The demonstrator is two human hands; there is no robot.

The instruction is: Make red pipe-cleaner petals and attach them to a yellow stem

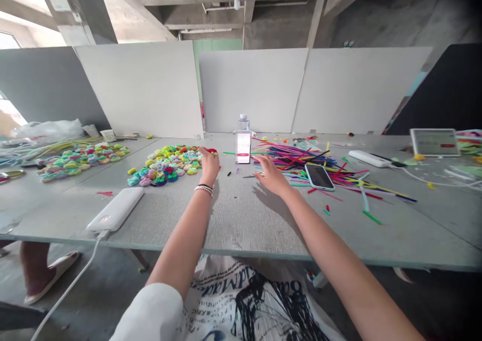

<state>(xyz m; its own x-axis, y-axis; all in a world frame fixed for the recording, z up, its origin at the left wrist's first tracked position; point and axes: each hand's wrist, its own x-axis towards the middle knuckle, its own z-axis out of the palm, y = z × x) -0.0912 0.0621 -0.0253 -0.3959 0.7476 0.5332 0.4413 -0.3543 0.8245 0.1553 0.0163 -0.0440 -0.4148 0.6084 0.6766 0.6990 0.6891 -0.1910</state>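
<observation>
My left hand (pixel 209 166), with a beaded bracelet at the wrist, is at the right edge of a pile of fuzzy pipe-cleaner flowers (pixel 171 162) in yellow, pink, blue and other colours. Its fingers are curved but apart. Just past the fingertips shows a red fuzzy piece (pixel 213 151); whether they touch it is unclear. Palm down, my right hand (pixel 271 176) is spread at the left end of a heap of loose pipe cleaners (pixel 297 155). A small pointed metal tool (pixel 249 177) lies by its thumb, partly hidden.
A lit phone (pixel 243 147) stands upright before a bottle (pixel 243 122). Another phone (pixel 319 177) lies on the pipe cleaners. A cabled white power bank (pixel 116 210) lies at front left, another white device (pixel 369 158) at right. More flowers (pixel 81 161) lie far left. White panels (pixel 252 90) close the back.
</observation>
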